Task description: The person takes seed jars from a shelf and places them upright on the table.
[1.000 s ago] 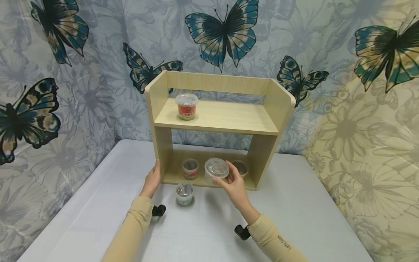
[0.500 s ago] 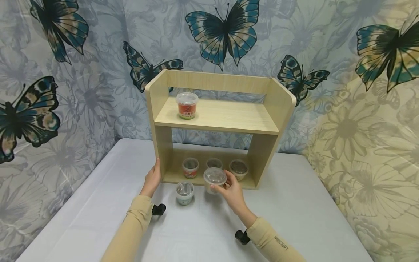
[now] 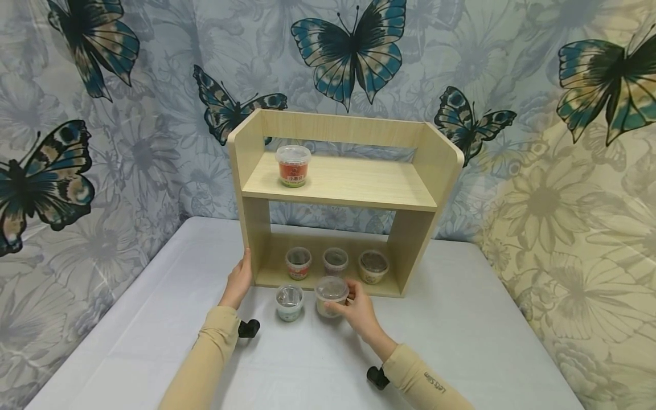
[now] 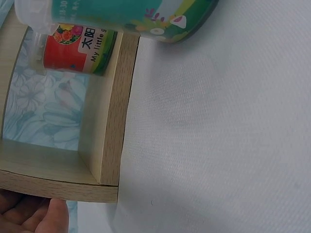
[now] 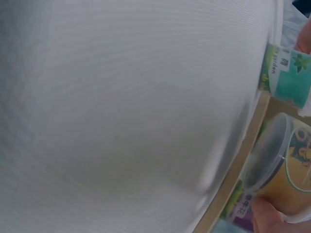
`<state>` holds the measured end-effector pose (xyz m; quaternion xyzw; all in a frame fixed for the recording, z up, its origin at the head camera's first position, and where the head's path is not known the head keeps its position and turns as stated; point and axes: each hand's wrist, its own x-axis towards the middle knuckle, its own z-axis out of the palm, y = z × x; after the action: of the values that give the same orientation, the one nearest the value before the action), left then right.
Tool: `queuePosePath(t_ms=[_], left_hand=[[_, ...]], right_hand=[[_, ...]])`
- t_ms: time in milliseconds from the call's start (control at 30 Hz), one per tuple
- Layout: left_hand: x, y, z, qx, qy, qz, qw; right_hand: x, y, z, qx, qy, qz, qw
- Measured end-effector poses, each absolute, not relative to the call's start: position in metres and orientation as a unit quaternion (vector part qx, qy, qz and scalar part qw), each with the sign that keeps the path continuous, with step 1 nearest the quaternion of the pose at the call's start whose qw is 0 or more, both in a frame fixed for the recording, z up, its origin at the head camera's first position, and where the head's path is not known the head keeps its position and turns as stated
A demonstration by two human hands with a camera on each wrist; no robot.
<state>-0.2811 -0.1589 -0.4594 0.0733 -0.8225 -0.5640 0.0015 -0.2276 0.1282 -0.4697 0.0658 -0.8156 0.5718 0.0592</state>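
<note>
My right hand point(image 3: 359, 310) grips a lidded clear plastic cup point(image 3: 330, 293) just in front of the shelf's lower board. In the right wrist view this cup point(image 5: 299, 167) shows a yellow-orange label, with my fingertip point(image 5: 265, 213) against its side. To its left, a teal-labelled cup point(image 3: 289, 304) stands on the table, its label plain on the cup point(image 4: 121, 14) in the left wrist view. My left hand point(image 3: 238, 282) rests against the outer left side of the wooden shelf point(image 3: 338, 199), thumb point(image 4: 56, 218) near the panel's edge.
On the lower board sit a red-labelled cup point(image 3: 298, 265), a middle cup point(image 3: 335, 261) and a cream-coloured cup point(image 3: 373, 267). A red-labelled lidded cup point(image 3: 293, 168) stands at the left of the upper board. White cloth covers the table point(image 3: 487, 341); butterfly-patterned fabric point(image 3: 348, 57) hangs behind.
My right hand has brought the gripped cup forward and down, from over the lower board to in front of the shelf. The middle cup behind it has come into view. The left hand stays put.
</note>
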Motion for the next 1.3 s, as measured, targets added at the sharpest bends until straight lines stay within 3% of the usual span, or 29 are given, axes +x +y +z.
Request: queuePosePath(t_ms=[1300], left_hand=[[-0.2803,-0.1588,-0.4585,0.072,-0.82,-0.568,0.003]], right_hand=[[-0.2209,0.1306,-0.4783,0.092,-0.854,0.513,-0.005]])
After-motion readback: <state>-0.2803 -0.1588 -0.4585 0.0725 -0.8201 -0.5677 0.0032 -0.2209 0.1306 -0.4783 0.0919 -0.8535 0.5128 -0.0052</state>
